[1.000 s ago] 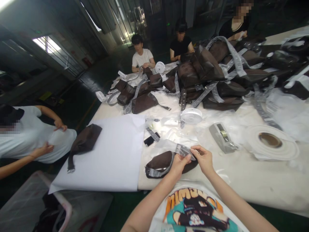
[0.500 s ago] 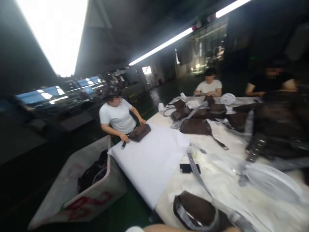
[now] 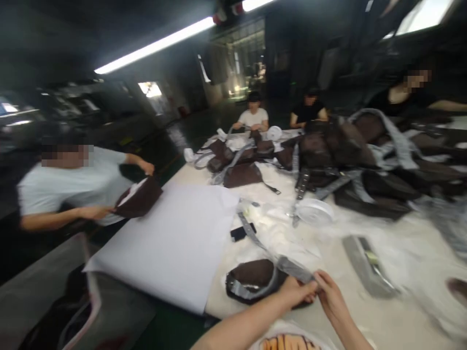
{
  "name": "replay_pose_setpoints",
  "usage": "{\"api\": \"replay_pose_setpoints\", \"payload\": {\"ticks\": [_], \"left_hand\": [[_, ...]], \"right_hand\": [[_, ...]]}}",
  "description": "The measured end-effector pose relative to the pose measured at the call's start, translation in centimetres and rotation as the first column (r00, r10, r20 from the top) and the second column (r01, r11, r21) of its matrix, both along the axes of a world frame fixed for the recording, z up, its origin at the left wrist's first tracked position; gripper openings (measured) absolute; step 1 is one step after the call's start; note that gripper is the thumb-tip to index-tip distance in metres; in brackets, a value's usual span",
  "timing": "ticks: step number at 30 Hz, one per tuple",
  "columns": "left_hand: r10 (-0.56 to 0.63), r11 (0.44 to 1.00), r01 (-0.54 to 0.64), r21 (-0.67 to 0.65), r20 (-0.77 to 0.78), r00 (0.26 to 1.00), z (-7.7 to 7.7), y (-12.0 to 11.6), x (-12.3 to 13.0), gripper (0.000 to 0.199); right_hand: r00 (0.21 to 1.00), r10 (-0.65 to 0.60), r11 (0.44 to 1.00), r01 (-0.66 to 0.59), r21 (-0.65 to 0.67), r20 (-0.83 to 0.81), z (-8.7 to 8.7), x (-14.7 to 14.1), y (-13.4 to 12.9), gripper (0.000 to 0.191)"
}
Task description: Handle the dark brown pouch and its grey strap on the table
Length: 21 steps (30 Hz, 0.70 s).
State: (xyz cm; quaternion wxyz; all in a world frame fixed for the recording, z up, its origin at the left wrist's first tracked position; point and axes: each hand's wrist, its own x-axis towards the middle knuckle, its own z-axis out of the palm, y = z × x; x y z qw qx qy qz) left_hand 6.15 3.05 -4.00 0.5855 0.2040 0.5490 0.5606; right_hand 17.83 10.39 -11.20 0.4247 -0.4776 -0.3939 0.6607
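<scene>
My left hand (image 3: 297,290) is closed on a strap (image 3: 294,268) covered in greyish wrapping. My right hand (image 3: 329,288) pinches the strap's end right beside it, the fingertips of both hands nearly touching. Just left of my hands a dark brown bag (image 3: 255,273) lies on the table, partly hidden behind my left forearm. The strap's other stretch runs from the bag up past a black phone (image 3: 242,232). What exactly lies between the fingertips is too blurred to tell.
Across the table (image 3: 328,316) are a pile of brown bags (image 3: 335,146), a white tape roll (image 3: 314,211), a grey tape dispenser (image 3: 370,267) and a white sheet (image 3: 164,248). At left, a co-worker (image 3: 76,189) handles a bag beside a bin (image 3: 91,296). Other people sit beyond.
The view has turned right. Both my hands have come into clear view on the strap. The co-worker at left has lifted the brown bag off the white sheet and tilted it.
</scene>
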Motion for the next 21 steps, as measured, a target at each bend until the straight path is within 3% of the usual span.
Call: {"api": "replay_pose_setpoints", "payload": {"ticks": [3,6,10,13,15,17,19,21], "left_hand": [[-0.183,0.979,0.165,-0.116,-0.162,0.97,-1.8,1.3,0.0,0.042],[-0.334,0.935,0.29,-0.204,-0.238,0.912,-2.2,1.8,-1.0,0.027],[-0.412,0.895,0.352,-0.274,-0.206,0.887,-1.6,1.3,-1.5,0.01],[-0.524,0.848,0.456,-0.271,-0.29,0.801,0.3,0.0,-1.9,0.007],[-0.499,0.856,0.479,-0.194,-0.551,0.669,2.3,-0.8,-2.4,0.007],[-0.328,0.873,0.479,-0.086,-0.831,0.449,4.0,-1.2,-3.1,0.025],[-0.191,0.875,0.478,-0.073,-0.96,0.205,4.9,-0.9,-3.8,0.046],[-0.199,0.855,0.486,-0.184,-0.98,-0.021,4.7,0.1,-4.3,0.055]], "right_hand": [[0.994,-0.031,0.998,0.024,-0.063,-0.106,0.1,-0.8,0.5,0.044],[0.978,-0.068,0.987,0.037,-0.157,-0.197,0.6,-1.4,1.0,0.047],[0.968,-0.068,0.973,0.01,-0.233,-0.241,0.4,-0.9,1.0,0.049],[0.961,-0.078,0.962,0.003,-0.273,-0.266,0.1,-0.3,1.1,0.048],[0.954,-0.078,0.959,-0.007,-0.284,-0.29,0.2,-0.2,1.1,0.048],[0.945,-0.081,0.96,-0.011,-0.28,-0.315,0.5,-0.4,1.0,0.048],[0.937,-0.09,0.963,-0.005,-0.271,-0.338,0.7,-0.8,0.9,0.047],[0.929,-0.11,0.964,0.013,-0.266,-0.353,0.8,-1.2,1.0,0.046]]}}
